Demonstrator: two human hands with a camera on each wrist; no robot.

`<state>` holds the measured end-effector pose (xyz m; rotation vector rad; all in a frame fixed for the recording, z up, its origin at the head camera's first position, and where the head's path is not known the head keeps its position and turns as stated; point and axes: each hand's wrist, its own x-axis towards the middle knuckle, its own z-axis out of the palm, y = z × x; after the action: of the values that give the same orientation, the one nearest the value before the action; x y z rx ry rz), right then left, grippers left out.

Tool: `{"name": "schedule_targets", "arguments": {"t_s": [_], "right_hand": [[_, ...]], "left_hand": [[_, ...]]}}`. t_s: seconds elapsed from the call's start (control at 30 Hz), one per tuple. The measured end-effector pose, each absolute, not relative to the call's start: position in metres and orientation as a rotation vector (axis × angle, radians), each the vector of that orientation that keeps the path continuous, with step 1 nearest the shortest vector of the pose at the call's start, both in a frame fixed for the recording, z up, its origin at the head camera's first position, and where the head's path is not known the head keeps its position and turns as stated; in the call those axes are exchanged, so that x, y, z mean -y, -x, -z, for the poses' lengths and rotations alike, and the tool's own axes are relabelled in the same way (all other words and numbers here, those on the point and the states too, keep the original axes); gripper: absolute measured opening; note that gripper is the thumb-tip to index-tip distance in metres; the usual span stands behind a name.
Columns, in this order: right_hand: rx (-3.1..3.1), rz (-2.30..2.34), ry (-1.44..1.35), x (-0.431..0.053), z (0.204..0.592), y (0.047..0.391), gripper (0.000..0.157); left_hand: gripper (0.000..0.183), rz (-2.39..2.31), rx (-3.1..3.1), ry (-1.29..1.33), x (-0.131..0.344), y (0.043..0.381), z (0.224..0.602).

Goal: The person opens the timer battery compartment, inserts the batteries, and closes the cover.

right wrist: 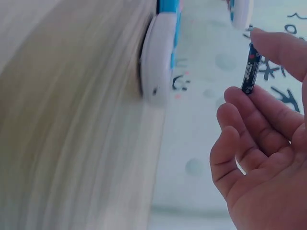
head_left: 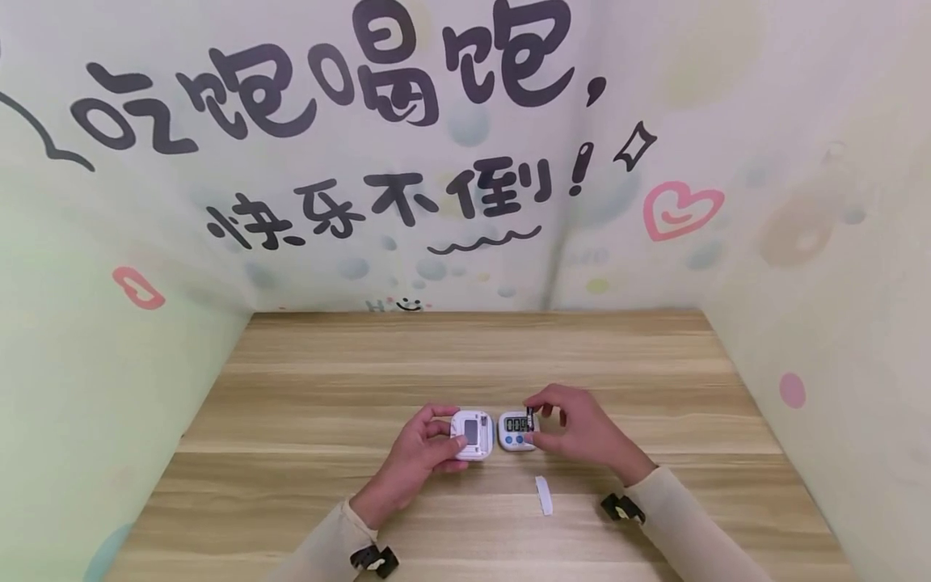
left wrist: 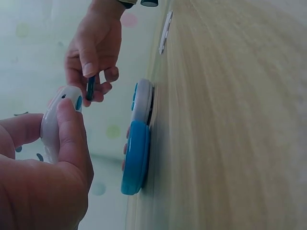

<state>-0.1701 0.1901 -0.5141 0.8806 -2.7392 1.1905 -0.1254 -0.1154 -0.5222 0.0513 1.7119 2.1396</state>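
Note:
My left hand (head_left: 427, 443) holds a white digital timer (head_left: 483, 449) with its back turned up, thumb on the back face. Its battery slot shows uncovered in the head view. Between thumb and fingertips, my right hand (head_left: 585, 427) pinches a small dark battery (right wrist: 251, 69) by its two ends. The other fingers of that hand are loosely curled. Beneath the battery in the head view lies a second white timer (head_left: 501, 434), display and blue buttons upward. A blue timer (left wrist: 135, 160) stands beside it in the left wrist view, mostly hidden from the head view by the held one.
A slim white strip (head_left: 544, 495), like a battery cover, lies on the wooden table (head_left: 327, 517) nearer my body. Printed walls (head_left: 465, 275) enclose the table at the back and both sides. Each wrist wears a small black camera (head_left: 623, 509).

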Motion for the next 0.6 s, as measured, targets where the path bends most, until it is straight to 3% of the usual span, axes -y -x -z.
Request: {"name": "schedule_targets", "arguments": {"t_s": [0.6], "right_hand": [[2.572, -1.322, -1.032, -0.148, 0.500, 0.142, 0.047]], "left_hand": [[0.058, -2.137, -1.689, -0.079, 0.107, 0.121, 0.517]]}}
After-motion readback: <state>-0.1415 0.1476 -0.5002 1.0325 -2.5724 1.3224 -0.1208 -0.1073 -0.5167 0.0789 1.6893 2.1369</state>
